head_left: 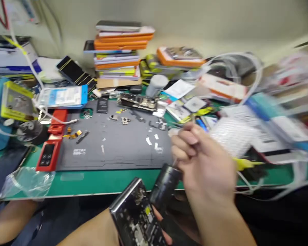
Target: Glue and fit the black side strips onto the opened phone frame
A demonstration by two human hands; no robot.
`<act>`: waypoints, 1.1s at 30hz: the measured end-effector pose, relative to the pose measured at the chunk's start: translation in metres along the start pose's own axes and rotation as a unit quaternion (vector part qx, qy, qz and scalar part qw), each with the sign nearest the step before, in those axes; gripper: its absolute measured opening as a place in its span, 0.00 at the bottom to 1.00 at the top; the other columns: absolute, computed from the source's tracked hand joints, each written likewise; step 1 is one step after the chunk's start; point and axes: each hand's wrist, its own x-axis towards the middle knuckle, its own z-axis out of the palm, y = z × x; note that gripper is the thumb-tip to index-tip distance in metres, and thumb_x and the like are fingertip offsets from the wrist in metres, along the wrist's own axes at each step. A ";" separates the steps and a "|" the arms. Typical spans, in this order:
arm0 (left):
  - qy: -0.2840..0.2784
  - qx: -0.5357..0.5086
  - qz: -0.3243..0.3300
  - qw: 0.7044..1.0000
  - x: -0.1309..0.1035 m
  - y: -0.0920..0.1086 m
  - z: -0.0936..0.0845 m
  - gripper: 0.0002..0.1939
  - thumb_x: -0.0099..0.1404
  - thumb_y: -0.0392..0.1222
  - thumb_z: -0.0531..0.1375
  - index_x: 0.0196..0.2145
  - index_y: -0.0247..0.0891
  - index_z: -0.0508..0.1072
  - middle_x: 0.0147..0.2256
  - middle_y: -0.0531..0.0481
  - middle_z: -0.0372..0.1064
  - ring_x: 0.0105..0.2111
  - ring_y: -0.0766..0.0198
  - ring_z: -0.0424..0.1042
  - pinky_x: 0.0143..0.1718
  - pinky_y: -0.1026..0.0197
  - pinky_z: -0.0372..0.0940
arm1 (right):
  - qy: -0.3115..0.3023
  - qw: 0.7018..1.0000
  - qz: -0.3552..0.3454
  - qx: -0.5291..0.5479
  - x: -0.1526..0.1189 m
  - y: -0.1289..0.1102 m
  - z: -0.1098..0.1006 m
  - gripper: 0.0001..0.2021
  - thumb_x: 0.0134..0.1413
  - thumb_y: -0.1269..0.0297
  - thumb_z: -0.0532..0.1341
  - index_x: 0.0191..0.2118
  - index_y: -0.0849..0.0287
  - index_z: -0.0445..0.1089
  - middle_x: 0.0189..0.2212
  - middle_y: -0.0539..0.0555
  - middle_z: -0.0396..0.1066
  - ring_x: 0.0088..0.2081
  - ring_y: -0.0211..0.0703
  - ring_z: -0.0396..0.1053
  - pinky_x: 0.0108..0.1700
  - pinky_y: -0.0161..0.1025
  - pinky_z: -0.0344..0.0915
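My left hand [157, 214] is wrapped round an opened smartphone [141, 218], its inner parts facing up and its frame tilted, just off the front table edge. Most of that hand is hidden behind the phone. A dark cylinder [165, 186] stands tilted against the phone's upper right side; what supports it is hidden. Above the cylinder my right hand [202, 153] is closed, fingers curled together. A thin piece shows between its fingers and the cylinder's top, too blurred to name.
A grey work mat [123, 143] carries small phone parts and a long circuit assembly [137, 102]. At its left lies a red device [48, 153]. Orange boxes [120, 44] are stacked behind. Packets and papers [256, 130] crowd the right. A bare limb [12, 218] shows at lower left.
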 end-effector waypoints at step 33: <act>0.002 0.042 -0.060 0.997 -0.013 0.015 0.033 0.23 0.77 0.52 0.67 0.63 0.38 0.74 0.61 0.40 0.74 0.57 0.50 0.78 0.57 0.42 0.78 | -0.015 0.999 -0.008 0.043 -0.018 0.001 -0.006 0.14 0.62 0.57 0.73 0.37 0.55 0.68 0.23 0.40 0.46 0.22 0.31 0.37 0.18 0.26 0.42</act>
